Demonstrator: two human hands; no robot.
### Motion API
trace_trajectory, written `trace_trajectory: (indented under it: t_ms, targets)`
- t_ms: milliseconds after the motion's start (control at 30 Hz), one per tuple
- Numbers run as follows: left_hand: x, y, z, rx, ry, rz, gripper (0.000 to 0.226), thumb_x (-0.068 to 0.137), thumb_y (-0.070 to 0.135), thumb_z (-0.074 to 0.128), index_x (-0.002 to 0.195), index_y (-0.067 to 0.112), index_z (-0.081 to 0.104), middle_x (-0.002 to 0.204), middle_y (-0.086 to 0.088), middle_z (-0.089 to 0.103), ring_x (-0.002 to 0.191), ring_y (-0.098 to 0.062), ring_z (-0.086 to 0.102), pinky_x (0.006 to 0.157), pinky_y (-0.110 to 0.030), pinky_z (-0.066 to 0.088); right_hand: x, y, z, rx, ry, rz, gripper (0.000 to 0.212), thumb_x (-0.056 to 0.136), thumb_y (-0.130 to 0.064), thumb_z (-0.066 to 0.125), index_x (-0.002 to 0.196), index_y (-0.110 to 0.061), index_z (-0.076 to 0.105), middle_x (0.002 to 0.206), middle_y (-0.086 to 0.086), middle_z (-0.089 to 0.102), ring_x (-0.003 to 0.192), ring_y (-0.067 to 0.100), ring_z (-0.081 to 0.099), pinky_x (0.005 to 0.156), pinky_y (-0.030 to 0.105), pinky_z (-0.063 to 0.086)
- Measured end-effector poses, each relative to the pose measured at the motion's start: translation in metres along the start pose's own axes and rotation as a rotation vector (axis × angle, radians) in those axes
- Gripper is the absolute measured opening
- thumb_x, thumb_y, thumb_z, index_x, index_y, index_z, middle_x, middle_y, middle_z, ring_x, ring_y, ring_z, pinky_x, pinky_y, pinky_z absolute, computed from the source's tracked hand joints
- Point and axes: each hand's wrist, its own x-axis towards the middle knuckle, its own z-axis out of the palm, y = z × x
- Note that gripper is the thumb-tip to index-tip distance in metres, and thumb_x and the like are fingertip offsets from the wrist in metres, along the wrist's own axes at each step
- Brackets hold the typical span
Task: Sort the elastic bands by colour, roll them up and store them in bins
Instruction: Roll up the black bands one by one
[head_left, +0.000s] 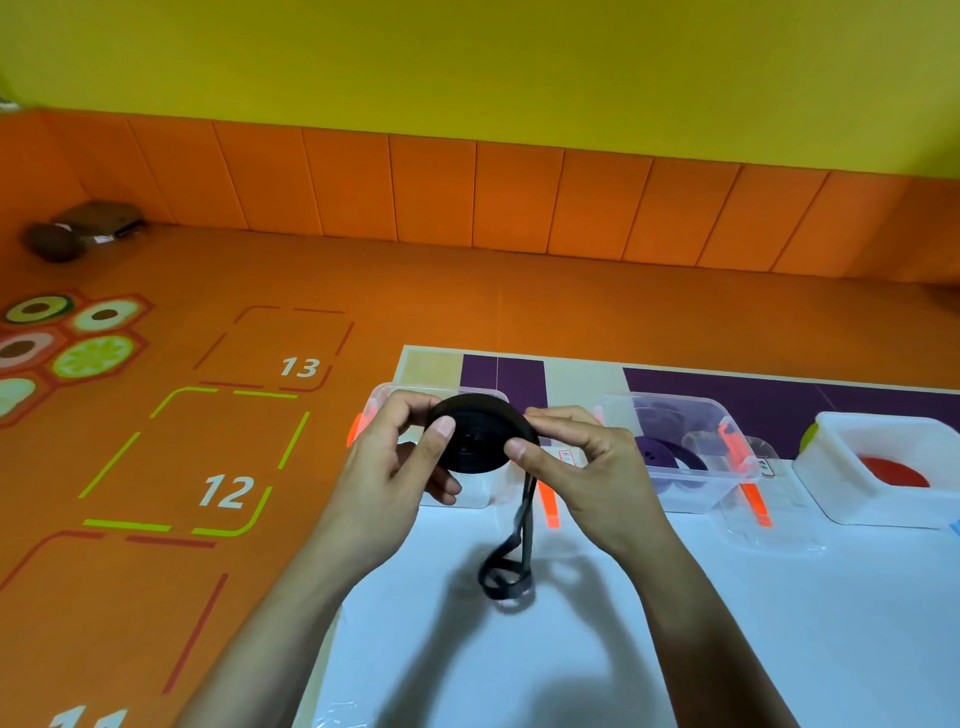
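A black elastic band, wound into a flat roll (480, 434), is held up above the table. My left hand (400, 467) grips the roll's left side, thumb on its face. My right hand (587, 467) pinches its right edge. The band's loose tail (511, 566) hangs from the roll and coils on the white table top (675, 623). Behind the roll stands a clear bin (382, 402), mostly hidden by my hands. A second clear bin (691, 467) holds purple rolls (670, 457). A white bin (852, 457) on the right holds a red roll (893, 470).
The table's left edge runs close beside my left forearm. Orange clips (750, 493) stick out from the clear bins. The orange floor mat (208, 415) with numbered squares lies to the left. A brown object (83, 228) sits far back left by the wall.
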Motion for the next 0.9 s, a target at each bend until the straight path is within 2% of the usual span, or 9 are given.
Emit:
trace_trajectory:
  t_ms: [67,233,367,533,600,633,733,833,900]
  targets:
    - [0.000,0.001,-0.002,0.038,-0.009,0.010,0.023,0.098,0.040,0.055,0.111,0.023,0.059,0.120,-0.011,0.057,0.063,-0.028,0.071,0.062,-0.037,0.058,0.000,0.001,-0.002,0.007,-0.015,0.009,0.021,0.082,-0.026,0.081,0.102,-0.030,0.082,0.103,-0.006,0.072,0.105,0.006,0.067,0.097,0.023,0.049]
    - [0.000,0.009,0.002,-0.013,0.018,0.007,0.019,0.099,0.038,0.058,0.109,0.022,0.061,0.119,-0.009,0.059,0.061,-0.030,0.071,0.060,-0.039,0.059,0.000,0.001,-0.001,0.048,0.024,-0.037,0.020,0.085,-0.017,0.081,0.095,-0.034,0.083,0.087,0.013,0.067,0.078,0.013,0.062,0.076,0.023,0.051]
    - [-0.004,0.016,0.014,-0.132,0.015,-0.041,0.022,0.098,0.034,0.052,0.110,0.016,0.057,0.093,-0.009,0.071,0.058,-0.035,0.070,0.059,-0.042,0.059,0.001,0.009,0.003,0.185,0.041,-0.043,0.021,0.084,-0.024,0.075,0.104,-0.020,0.082,0.089,0.011,0.071,0.081,0.022,0.067,0.077,0.031,0.058]
    - [-0.003,0.025,0.023,-0.270,-0.058,-0.174,0.022,0.103,0.029,0.044,0.109,0.009,0.049,0.066,-0.010,0.069,0.053,-0.035,0.066,0.055,-0.040,0.056,0.000,0.011,0.001,0.209,0.065,0.000,0.026,0.087,-0.029,0.068,0.100,-0.010,0.080,0.080,0.005,0.063,0.063,0.017,0.056,0.066,0.022,0.049]
    - [-0.003,0.027,0.018,-0.125,-0.127,-0.239,0.014,0.108,0.028,0.042,0.105,0.016,0.049,0.062,-0.010,0.067,0.054,-0.034,0.067,0.058,-0.041,0.056,0.000,0.007,-0.003,0.150,0.063,-0.027,0.024,0.087,-0.031,0.069,0.099,-0.014,0.080,0.076,0.000,0.061,0.061,0.014,0.053,0.064,0.022,0.046]
    - [-0.003,0.028,0.014,0.066,-0.170,-0.241,0.013,0.108,0.030,0.042,0.103,0.020,0.049,0.062,-0.009,0.066,0.053,-0.028,0.067,0.059,-0.039,0.055,0.000,0.005,-0.005,0.124,0.051,-0.035,0.022,0.086,-0.032,0.069,0.099,-0.017,0.080,0.077,-0.003,0.063,0.062,0.013,0.053,0.065,0.022,0.045]
    - [-0.003,0.034,0.001,0.560,-0.127,-0.045,0.005,0.102,0.038,0.051,0.103,0.033,0.052,0.091,0.010,0.063,0.069,-0.005,0.063,0.060,-0.015,0.041,0.000,-0.001,-0.007,0.023,-0.045,-0.057,0.014,0.090,-0.026,0.071,0.100,-0.027,0.080,0.089,-0.004,0.068,0.076,0.010,0.061,0.074,0.022,0.047]
    - [0.003,0.043,-0.008,0.579,-0.124,0.133,0.014,0.096,0.042,0.061,0.109,0.041,0.057,0.104,0.023,0.061,0.092,0.001,0.059,0.069,-0.015,0.040,0.001,-0.004,-0.002,-0.055,-0.145,-0.096,0.020,0.095,-0.018,0.071,0.101,-0.037,0.078,0.099,-0.005,0.067,0.092,0.011,0.065,0.082,0.024,0.050]
    - [0.003,0.041,-0.012,0.503,-0.205,0.140,0.008,0.099,0.037,0.061,0.106,0.037,0.058,0.091,0.019,0.064,0.077,-0.006,0.064,0.062,-0.017,0.041,0.001,-0.005,0.003,-0.071,-0.148,-0.109,0.020,0.096,-0.019,0.071,0.102,-0.037,0.077,0.100,-0.004,0.067,0.096,0.014,0.065,0.083,0.022,0.049]
